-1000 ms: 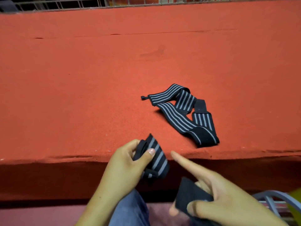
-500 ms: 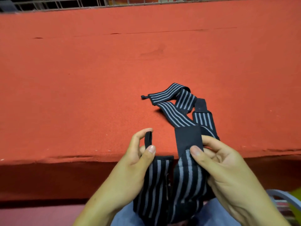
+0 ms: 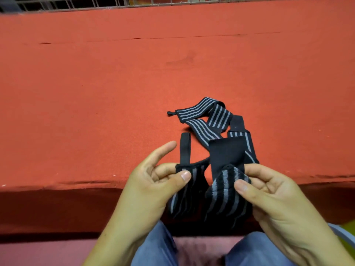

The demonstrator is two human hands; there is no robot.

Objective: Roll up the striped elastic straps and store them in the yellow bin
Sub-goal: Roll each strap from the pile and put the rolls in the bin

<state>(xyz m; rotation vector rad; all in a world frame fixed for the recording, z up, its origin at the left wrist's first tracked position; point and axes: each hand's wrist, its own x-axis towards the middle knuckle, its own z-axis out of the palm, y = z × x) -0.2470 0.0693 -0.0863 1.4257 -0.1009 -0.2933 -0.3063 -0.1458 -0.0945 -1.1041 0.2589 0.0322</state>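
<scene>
Left hand pinches one end of the held strap under the thumb, with the index finger sticking out straight. The thumb loop pokes up from that end. The strap sags over the lap, not rolled yet. Right hand pinches its other end, just below the black patch. Beyond the held strap, a loose strap lies tangled on the table. Far right of it there's a yellow sliver, maybe the bin, can't tell. My worry is the stretch: a slack start means a floppy roll that springs open, or the patch snags.
</scene>
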